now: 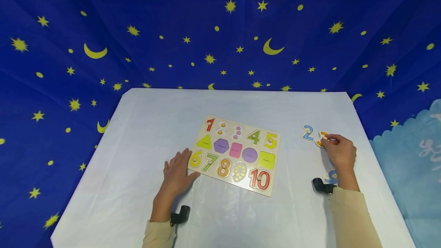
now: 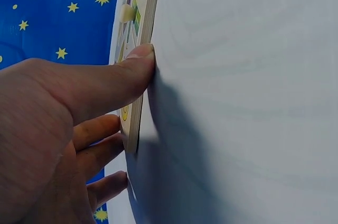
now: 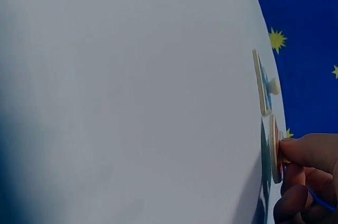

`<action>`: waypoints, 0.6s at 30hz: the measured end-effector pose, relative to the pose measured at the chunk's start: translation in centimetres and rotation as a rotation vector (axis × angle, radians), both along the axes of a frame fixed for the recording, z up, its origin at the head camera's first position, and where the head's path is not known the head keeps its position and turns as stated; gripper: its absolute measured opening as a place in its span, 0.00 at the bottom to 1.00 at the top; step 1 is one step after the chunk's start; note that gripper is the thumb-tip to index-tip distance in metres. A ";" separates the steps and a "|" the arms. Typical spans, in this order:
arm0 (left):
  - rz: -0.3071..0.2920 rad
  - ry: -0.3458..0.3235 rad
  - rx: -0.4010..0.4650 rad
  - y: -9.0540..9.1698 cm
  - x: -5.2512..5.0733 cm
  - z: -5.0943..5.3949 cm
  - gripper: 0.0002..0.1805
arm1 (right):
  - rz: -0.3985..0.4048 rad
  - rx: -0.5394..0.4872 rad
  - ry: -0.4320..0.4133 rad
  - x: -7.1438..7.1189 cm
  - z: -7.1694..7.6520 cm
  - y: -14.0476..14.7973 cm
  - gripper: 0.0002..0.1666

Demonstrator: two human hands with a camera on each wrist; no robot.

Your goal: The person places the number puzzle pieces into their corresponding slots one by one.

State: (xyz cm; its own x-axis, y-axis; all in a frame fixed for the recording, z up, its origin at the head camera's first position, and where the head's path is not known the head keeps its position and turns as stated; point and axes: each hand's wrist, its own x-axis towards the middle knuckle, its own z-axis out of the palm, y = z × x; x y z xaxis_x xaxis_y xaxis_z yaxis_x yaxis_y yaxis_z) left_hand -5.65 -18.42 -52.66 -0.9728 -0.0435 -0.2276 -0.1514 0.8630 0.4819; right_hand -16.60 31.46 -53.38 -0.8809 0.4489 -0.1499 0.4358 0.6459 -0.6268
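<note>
A wooden number puzzle board (image 1: pixel 236 150) lies on the table. Pieces 1, 4, 5, 6, 7, 8 and 10 sit in it; the recesses for 2, 3 and 9 show printed pictures. My left hand (image 1: pixel 177 177) touches the board's near left corner, its thumb (image 2: pixel 121 78) against the front edge and the fingers extended along the left side. At the right, my right hand (image 1: pixel 341 154) pinches the orange number 3 piece (image 3: pixel 274 152) between thumb and fingers. Beside it lies the blue number 2 piece (image 1: pixel 308 133). A blue number 9 piece (image 1: pixel 331 177) is partly hidden by the right wrist.
The white table (image 1: pixel 165 106) carries the board and loose pieces. A dark blue cloth (image 1: pixel 234 49) with moons and stars hangs behind it and at the sides. Black camera mounts (image 1: pixel 180 215) show at both wrists, and light blue fabric (image 1: pixel 410 163) hangs at the right.
</note>
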 end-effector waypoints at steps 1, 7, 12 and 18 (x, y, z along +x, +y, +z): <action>0.001 0.001 0.000 0.0 0.0 0.0 0.46 | 0.001 0.000 -0.001 0.0 0.0 -0.1 0.25; 0.004 0.004 0.005 0.0 0.0 0.0 0.46 | 0.019 -0.008 0.003 -0.1 0.3 -0.7 0.26; -0.003 0.011 0.013 0.0 0.0 0.0 0.46 | 0.038 -0.027 0.018 0.3 0.6 -1.3 0.25; -0.002 0.014 0.005 -0.2 -0.1 -0.1 0.46 | 0.068 -0.030 0.059 0.5 1.4 -2.2 0.23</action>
